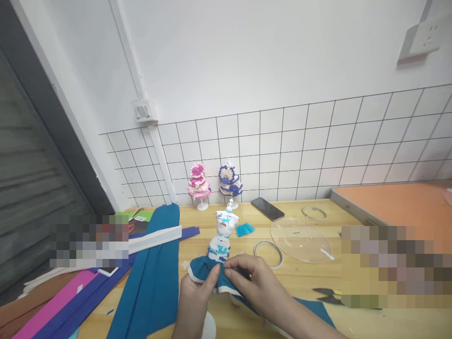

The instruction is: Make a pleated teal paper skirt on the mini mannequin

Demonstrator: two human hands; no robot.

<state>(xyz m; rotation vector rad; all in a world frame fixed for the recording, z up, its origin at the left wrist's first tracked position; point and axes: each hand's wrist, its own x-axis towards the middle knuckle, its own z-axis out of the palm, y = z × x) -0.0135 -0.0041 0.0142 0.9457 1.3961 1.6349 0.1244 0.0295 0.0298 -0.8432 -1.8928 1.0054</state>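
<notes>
A small white dress form (224,235) with blue and teal smears stands upright before me. Around its lower part runs a teal strip (201,269) with a white edge, gathered into folds. My left hand (197,294) holds the strip at the front, its thumb pressed on the folds. My right hand (252,280) pinches the strip just to the right, thumb and forefinger close together. The strip's loose end passes under my right forearm and shows again as a teal piece (316,310) at the right.
Pink (199,186) and blue (230,181) decorated forms stand by the wall. A phone (267,208), teal folded piece (245,229), tape ring (269,254), clear disc (300,240) and scissors (328,295) lie rightward. Teal sheets (155,278) and coloured strips lie left.
</notes>
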